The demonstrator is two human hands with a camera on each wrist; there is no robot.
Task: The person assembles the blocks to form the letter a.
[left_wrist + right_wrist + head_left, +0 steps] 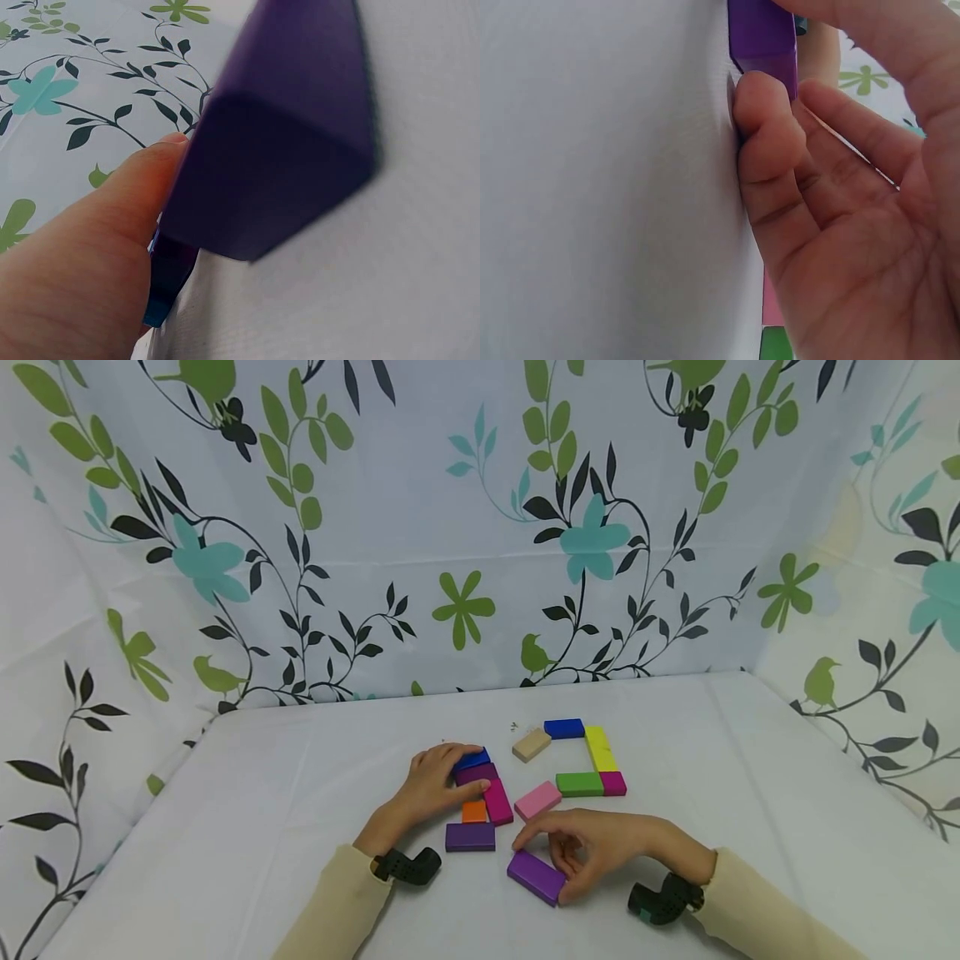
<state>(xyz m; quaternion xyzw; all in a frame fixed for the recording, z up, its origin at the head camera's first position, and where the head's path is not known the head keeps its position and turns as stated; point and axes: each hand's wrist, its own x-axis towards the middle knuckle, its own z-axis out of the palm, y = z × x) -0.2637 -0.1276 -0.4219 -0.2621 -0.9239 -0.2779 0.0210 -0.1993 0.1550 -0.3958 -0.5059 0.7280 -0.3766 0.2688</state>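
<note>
My right hand [600,843] pinches a purple rectangular block [537,877] lengthwise, with the thumb at its near right end and the index finger at its far left end. In the right wrist view this purple block [763,34] shows at the top, by the fingertips. My left hand [431,781] rests on a cluster of blocks, its fingertips on a blue block [472,759] and its thumb by the plum block [472,773] and magenta block [498,802]. Close by lie an orange block [474,812] and a dark purple block [470,837], which looms large in the left wrist view.
A pink block [537,800] and a beige block [532,745] lie between two groups. To the right, a blue block [564,728], a yellow block [599,748], a green block [579,785] and a small magenta block [613,783] form an angular outline on the white cloth [315,760].
</note>
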